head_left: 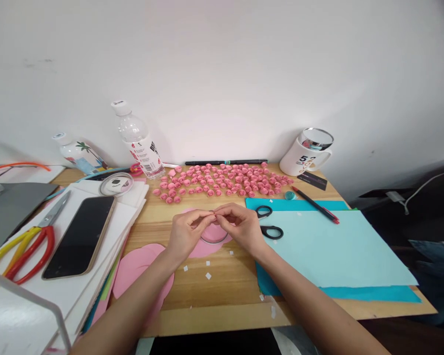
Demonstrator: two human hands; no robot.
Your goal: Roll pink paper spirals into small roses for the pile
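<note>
Small white squares (208,276) lie scattered on the bench (214,318). Beyond them, the left hand (187,230) and right hand (244,226) meet at the fingertips, thumbs and fingers pinched close; I cannot tell what they grip. Beneath, a thin ring (214,242) lies over pink paper (202,251). Black-handled scissors (265,230) sit just beside the right hand. Farther, many pink rosettes (228,185) spread between a bottle (142,150) and a mug (298,157).

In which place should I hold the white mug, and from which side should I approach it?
Probably best by the handle, coming from the right: it sticks out on that side of the mug, away from the roses, and makes an easy loop to hold. The card lies just in front, so come in above it.
</note>
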